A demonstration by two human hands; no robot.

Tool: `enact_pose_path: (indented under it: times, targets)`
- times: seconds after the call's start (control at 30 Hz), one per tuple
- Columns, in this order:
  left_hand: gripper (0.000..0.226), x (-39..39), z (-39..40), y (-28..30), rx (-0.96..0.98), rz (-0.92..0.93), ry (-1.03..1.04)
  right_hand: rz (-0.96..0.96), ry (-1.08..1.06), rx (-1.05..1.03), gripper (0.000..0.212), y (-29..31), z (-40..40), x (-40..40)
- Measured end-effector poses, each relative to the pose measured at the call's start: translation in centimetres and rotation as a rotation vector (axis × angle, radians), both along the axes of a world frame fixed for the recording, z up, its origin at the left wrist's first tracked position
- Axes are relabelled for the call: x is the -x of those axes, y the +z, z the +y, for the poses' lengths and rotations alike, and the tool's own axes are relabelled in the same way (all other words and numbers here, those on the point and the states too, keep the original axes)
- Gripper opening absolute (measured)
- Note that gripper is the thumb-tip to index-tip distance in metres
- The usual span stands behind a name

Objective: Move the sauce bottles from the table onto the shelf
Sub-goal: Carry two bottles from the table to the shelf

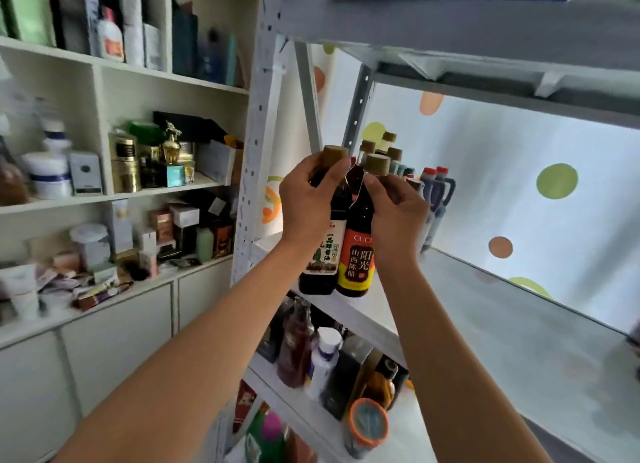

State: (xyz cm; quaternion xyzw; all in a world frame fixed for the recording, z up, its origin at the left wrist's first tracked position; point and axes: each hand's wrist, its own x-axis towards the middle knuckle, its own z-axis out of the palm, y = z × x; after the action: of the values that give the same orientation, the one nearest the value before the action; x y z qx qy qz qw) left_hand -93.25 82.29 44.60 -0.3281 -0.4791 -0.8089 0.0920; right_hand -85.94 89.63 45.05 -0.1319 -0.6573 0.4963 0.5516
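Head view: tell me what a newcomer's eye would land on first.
First, the two dark sauce bottles held up at centre frame: the left hand grips the white-labelled bottle by the neck, and the right hand holds the red-and-yellow-labelled bottle. Both hang at the front edge of the grey metal shelf, where a cluster of similar capped bottles already stands further back.
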Motion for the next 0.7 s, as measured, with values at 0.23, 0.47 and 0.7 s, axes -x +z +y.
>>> enact_pose_path:
  times: [0.23,0.47,0.7]
  targets:
    - [0.021,2.5,5.3,-0.4,0.081,0.009,0.098,0.032,-0.060,0.073,0.013,-1.0,4.3,2.5]
    - [0.026,5.3,8.7,-1.6,0.165,0.003,0.060,0.033,-0.094,0.119,0.023,-3.4,7.1,4.3]
    - [0.042,5.4,8.3,-7.5,0.298,0.012,-0.063,-0.131,-0.089,-0.013,0.040,-4.5,7.4,3.8]
